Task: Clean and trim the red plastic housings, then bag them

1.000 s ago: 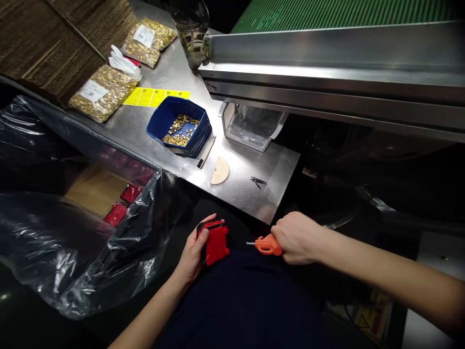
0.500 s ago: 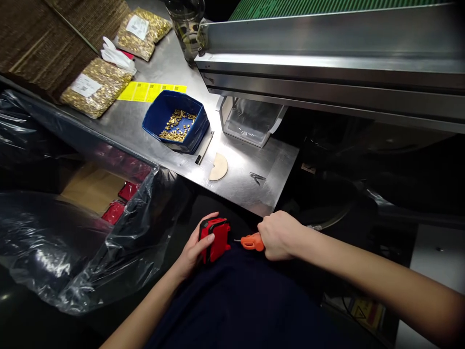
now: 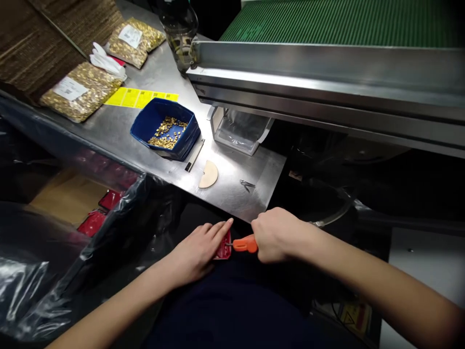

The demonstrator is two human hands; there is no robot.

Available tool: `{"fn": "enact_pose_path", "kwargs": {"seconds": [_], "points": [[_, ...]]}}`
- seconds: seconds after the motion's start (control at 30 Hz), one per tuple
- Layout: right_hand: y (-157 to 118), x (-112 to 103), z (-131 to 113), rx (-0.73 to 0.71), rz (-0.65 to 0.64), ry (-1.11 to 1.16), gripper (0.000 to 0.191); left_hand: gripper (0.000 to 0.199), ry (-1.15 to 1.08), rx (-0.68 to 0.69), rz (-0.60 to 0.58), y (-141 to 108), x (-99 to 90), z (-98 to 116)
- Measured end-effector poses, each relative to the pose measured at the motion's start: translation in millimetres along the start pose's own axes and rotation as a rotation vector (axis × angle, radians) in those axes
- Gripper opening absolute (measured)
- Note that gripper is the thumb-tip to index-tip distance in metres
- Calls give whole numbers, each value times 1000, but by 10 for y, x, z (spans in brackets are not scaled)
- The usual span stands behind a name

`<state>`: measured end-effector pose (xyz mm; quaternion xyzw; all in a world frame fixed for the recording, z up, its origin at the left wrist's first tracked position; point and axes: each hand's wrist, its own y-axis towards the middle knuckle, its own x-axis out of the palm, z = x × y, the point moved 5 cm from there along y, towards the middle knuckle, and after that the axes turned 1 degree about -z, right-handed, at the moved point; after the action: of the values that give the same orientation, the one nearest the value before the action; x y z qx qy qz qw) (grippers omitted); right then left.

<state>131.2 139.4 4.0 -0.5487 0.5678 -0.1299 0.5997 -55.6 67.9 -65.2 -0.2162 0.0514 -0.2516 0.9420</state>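
Red case sits low at centre, short of the metal table's near edge, a dark gap towards 12. Left hand closed on it; right hand clamped round orange tool at 3. Table corner at 1, pliers behind; conveyor frame overhangs beyond. Blue bin at 11. Left thumb, most of case hidden; tip contact unclear.
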Motion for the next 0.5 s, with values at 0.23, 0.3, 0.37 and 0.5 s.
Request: {"fn": "enact_pose_path", "kwargs": {"seconds": [0.23, 0.3, 0.37, 0.5], "points": [[-137, 321, 903, 60, 290, -179, 24, 64, -722, -304, 316, -219, -94, -266], [-17, 385, 1295, 172, 408, -274, 36, 61, -928, -351, 328, -187, 76, -309], [222, 454, 1645, 284, 420, -296, 39, 59, -1021, -373, 326, -104, 228, -303], [696, 526, 2103, 415, 429, -308, 40, 53, -1094, -375, 316, 66, 406, -208]]}}
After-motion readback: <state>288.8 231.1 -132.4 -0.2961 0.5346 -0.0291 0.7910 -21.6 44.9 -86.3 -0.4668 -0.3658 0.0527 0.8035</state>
